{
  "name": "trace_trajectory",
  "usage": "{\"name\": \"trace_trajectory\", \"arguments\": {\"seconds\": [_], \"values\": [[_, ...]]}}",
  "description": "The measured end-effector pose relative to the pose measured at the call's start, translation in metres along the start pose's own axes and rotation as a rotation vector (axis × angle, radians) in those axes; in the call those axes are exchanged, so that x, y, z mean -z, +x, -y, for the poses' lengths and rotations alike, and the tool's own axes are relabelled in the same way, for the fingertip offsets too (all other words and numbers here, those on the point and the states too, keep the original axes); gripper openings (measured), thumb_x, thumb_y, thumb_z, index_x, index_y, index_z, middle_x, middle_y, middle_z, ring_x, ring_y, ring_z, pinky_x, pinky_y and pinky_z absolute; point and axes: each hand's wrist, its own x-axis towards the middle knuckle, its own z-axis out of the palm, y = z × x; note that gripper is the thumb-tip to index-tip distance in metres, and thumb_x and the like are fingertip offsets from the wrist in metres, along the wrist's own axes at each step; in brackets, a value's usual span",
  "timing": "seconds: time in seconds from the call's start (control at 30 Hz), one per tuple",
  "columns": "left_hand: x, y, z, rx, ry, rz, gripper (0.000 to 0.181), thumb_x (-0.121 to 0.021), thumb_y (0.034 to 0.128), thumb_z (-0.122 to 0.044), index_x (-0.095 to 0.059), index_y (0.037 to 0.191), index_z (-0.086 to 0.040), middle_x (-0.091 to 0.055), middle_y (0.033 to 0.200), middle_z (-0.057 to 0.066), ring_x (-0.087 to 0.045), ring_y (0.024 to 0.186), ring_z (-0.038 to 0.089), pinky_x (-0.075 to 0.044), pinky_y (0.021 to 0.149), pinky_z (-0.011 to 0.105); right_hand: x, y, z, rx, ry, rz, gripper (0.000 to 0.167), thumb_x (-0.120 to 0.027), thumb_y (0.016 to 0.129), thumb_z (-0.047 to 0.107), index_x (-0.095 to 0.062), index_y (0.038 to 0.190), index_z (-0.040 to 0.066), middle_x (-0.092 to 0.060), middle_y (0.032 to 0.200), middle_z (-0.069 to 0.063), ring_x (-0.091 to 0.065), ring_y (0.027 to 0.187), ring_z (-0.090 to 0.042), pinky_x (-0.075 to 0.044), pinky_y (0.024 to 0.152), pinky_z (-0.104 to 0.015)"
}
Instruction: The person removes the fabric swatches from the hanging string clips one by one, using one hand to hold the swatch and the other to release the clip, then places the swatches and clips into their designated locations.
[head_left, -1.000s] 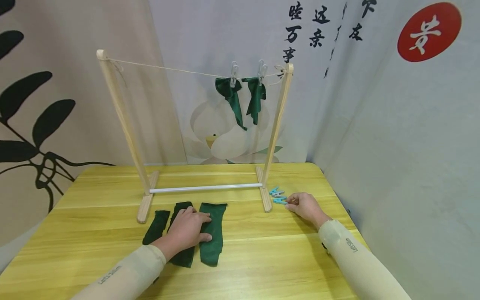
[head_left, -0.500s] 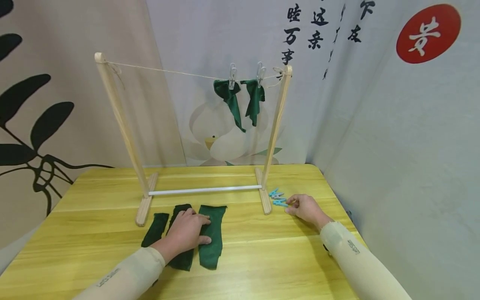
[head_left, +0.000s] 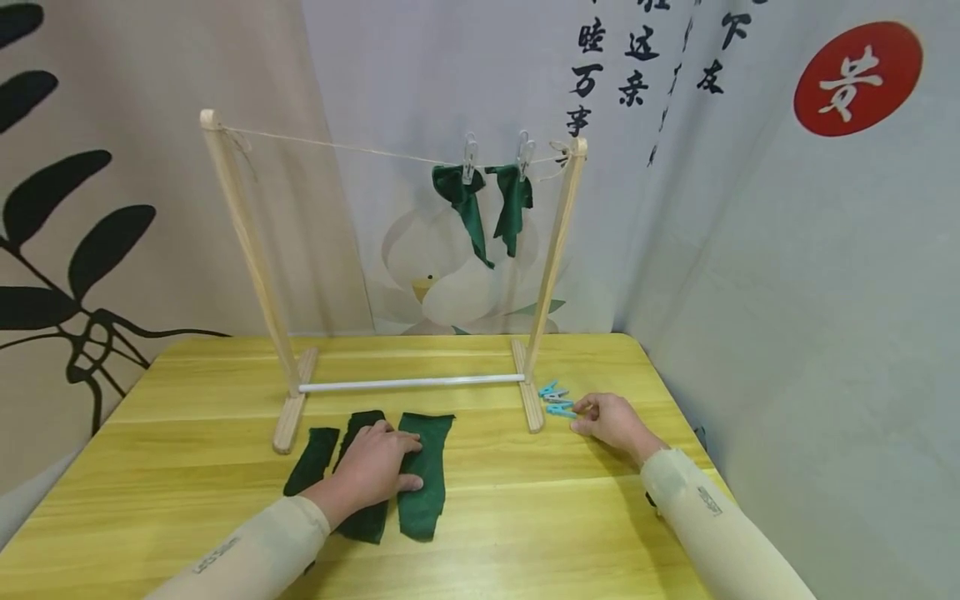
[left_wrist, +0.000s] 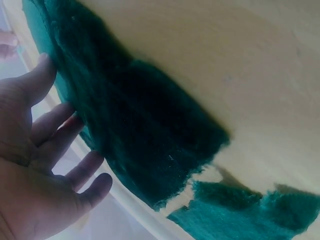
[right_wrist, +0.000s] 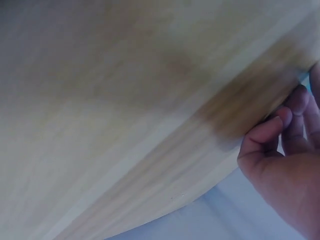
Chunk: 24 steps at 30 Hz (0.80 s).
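Observation:
Three dark green cloth strips lie side by side on the table: a left strip (head_left: 311, 462), a middle strip (head_left: 366, 523) and a right strip (head_left: 429, 492). My left hand (head_left: 369, 468) rests across the middle one, fingers spread, with fingertips and thumb touching the right one. In the left wrist view, the fingers (left_wrist: 65, 132) lie loosely along green cloth (left_wrist: 140, 120). At the table's right side, my right hand (head_left: 613, 423) pinches the end of a light blue clothespin (head_left: 558, 410) between thumb and forefinger. The right wrist view shows its fingers (right_wrist: 265, 137) curled, the clothespin mostly hidden.
A wooden drying rack (head_left: 251, 250) with a string line stands behind the strips. Two green cloths (head_left: 513, 208) hang near its right post from clear clothespins (head_left: 469, 158). More clothespins (head_left: 553, 392) lie beside the rack's right foot (head_left: 528, 396). Curtains (head_left: 750, 250) enclose the table.
The head view has shifted slightly. Both hands, the strips and the clothespins keep the same places relative to the table.

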Motion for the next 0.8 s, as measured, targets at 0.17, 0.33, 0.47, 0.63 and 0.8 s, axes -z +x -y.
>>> {"name": "trace_trajectory", "arguments": {"seconds": [0.17, 0.33, 0.47, 0.63, 0.8], "values": [[0.004, -0.001, 0.005, -0.012, -0.027, -0.012, 0.047, -0.089, 0.0869, -0.04, -0.08, 0.125, -0.014, -0.073, 0.141, 0.004, -0.06, 0.116, 0.03, -0.05, 0.1, 0.051, 0.004, -0.004, -0.003, -0.004, 0.091, 0.043, 0.033, -0.084, 0.095, 0.021, -0.075, 0.123, 0.007, -0.072, 0.109, -0.008, -0.061, 0.097, -0.02, -0.054, 0.085, -0.034], [0.02, 0.002, 0.015, -0.034, -0.061, -0.077, 0.046, -0.084, 0.0934, -0.036, -0.076, 0.131, -0.011, -0.071, 0.143, 0.01, -0.061, 0.129, 0.038, -0.049, 0.11, 0.061, 0.019, -0.006, -0.008, -0.008, 0.108, 0.087, 0.039, -0.082, 0.096, 0.024, -0.072, 0.129, 0.004, -0.071, 0.116, -0.011, -0.063, 0.103, -0.022, -0.055, 0.09, -0.037], [0.039, 0.007, 0.026, -0.041, -0.066, -0.154, 0.051, -0.081, 0.0968, -0.034, -0.069, 0.141, -0.01, -0.066, 0.148, 0.014, -0.056, 0.141, 0.046, -0.045, 0.117, 0.067, 0.036, -0.004, -0.011, -0.001, 0.063, 0.09, 0.043, -0.08, 0.098, 0.024, -0.07, 0.132, 0.001, -0.071, 0.118, -0.014, -0.064, 0.105, -0.024, -0.056, 0.089, -0.039], [0.07, 0.011, 0.035, -0.026, -0.104, -0.23, 0.056, -0.08, 0.0985, -0.031, -0.064, 0.148, -0.01, -0.061, 0.155, 0.016, -0.054, 0.144, 0.047, -0.048, 0.114, 0.066, 0.062, 0.001, -0.009, 0.003, 0.037, 0.083, 0.049, -0.078, 0.101, 0.029, -0.067, 0.139, 0.0, -0.07, 0.125, -0.017, -0.066, 0.112, -0.028, -0.058, 0.092, -0.042], [0.097, 0.016, 0.037, -0.016, -0.133, -0.265, 0.06, -0.078, 0.0998, -0.028, -0.059, 0.152, -0.008, -0.055, 0.159, 0.019, -0.051, 0.146, 0.048, -0.047, 0.115, 0.067, 0.09, 0.004, -0.003, 0.04, 0.027, 0.065, 0.05, -0.074, 0.103, 0.032, -0.065, 0.142, 0.001, -0.068, 0.131, -0.02, -0.065, 0.118, -0.032, -0.059, 0.096, -0.045]]}}
